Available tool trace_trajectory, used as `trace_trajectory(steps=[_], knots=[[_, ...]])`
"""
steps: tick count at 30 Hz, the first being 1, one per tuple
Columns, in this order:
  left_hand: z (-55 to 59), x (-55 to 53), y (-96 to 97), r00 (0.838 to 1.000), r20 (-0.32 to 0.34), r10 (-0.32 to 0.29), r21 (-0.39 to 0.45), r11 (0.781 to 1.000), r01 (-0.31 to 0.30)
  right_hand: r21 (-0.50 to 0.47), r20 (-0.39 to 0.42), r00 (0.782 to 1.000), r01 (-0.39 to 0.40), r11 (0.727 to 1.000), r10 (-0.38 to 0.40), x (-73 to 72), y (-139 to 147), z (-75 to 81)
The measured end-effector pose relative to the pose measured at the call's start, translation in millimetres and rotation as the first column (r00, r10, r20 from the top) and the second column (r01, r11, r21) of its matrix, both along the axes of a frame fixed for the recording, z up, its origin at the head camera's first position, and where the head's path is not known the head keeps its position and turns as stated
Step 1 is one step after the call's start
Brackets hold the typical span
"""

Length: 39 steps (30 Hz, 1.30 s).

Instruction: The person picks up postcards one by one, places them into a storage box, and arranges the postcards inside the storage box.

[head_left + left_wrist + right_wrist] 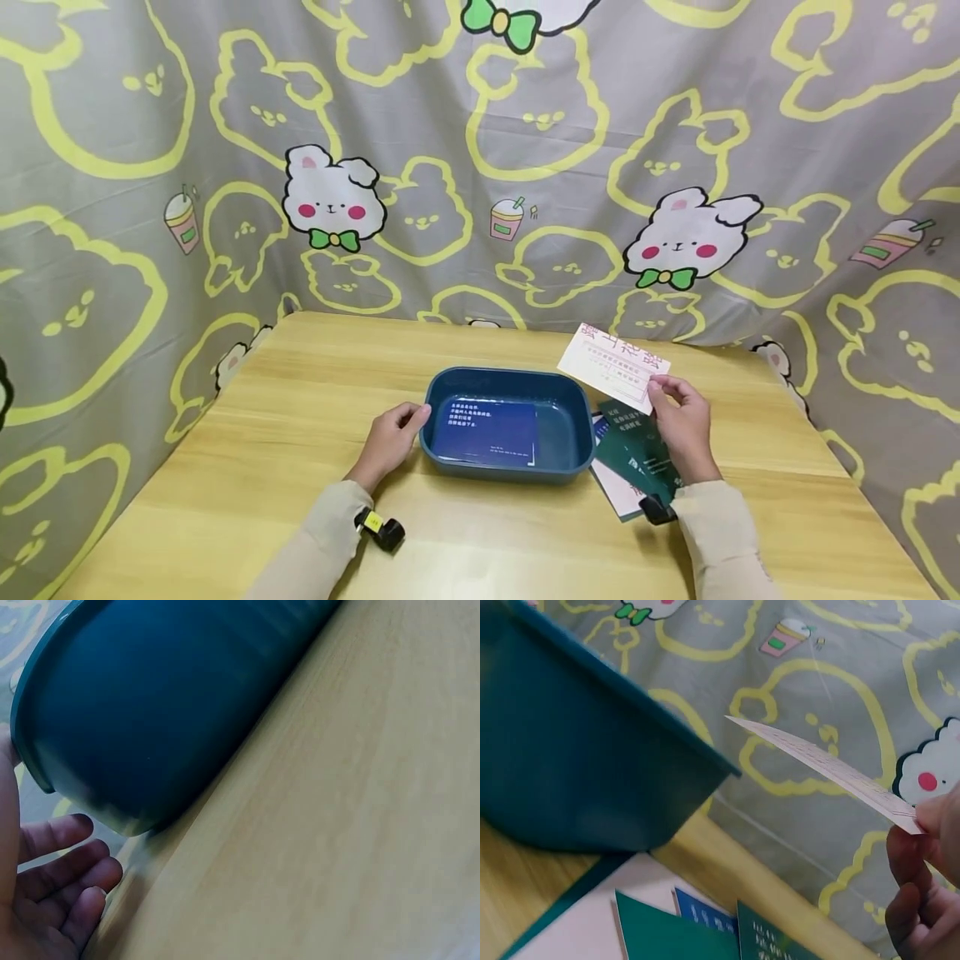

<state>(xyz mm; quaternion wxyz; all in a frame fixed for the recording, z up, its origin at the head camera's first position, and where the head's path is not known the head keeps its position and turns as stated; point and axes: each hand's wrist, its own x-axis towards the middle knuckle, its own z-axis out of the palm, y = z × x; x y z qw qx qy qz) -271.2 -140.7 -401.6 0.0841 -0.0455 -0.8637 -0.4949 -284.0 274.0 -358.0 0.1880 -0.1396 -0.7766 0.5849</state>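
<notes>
My right hand [684,421] pinches a white card [611,367] with pink print by its near right corner, raised beside the tub's right end. In the right wrist view the card [825,769] appears nearly edge-on, slightly bowed, between thumb and fingers. My left hand [388,442] is at the left end of a dark blue plastic tub [510,473], its thumb against the rim. The other left fingers [64,835] are loosely bent, apart from the tub's wall in the left wrist view. A blue card [487,432] with white text lies inside the tub.
Right of the tub, overlapping dark green cards [633,450] lie on a white-and-pink card [618,492], partly under my right wrist. A wooden table [225,483] carries everything. Behind it hangs a grey curtain [435,125] with cartoon prints.
</notes>
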Motion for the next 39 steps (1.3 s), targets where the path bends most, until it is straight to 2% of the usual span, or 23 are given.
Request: trace_trajectory(steps=[9,15,20,24,30,39], knots=[[-2.2,1.9,-0.1,1.0,0.008,0.008,0.011,1.0,-0.008,0.026,-0.029,0.996,-0.083,0.996,0.084,6.8,-10,8.5],[-2.5,3.8,-1.5,1.0,0.01,0.003,0.022,1.0,-0.003,0.014,-0.057,0.99,-0.125,0.992,0.125,10.2,-14,9.0],[-2.5,3.9,-0.7,1.0,0.011,0.001,0.023,1.0,-0.002,-0.012,-0.09,0.982,-0.165,0.986,0.163,10.7,-17,9.7],[-2.8,3.4,-0.7,1.0,0.007,0.005,0.023,1.0,-0.005,0.004,-0.112,0.972,-0.208,0.978,0.207,11.5,-19,10.9],[-2.3,3.7,-0.5,1.0,0.009,0.005,0.03,1.0,-0.005,0.011,-0.111,0.959,-0.26,0.965,0.26,13.7,-22,13.1],[-3.7,2.8,-1.4,1.0,0.014,0.011,0.028,1.0,-0.011,0.03,-0.101,0.954,-0.282,0.959,0.283,14.7,-28,15.5]])
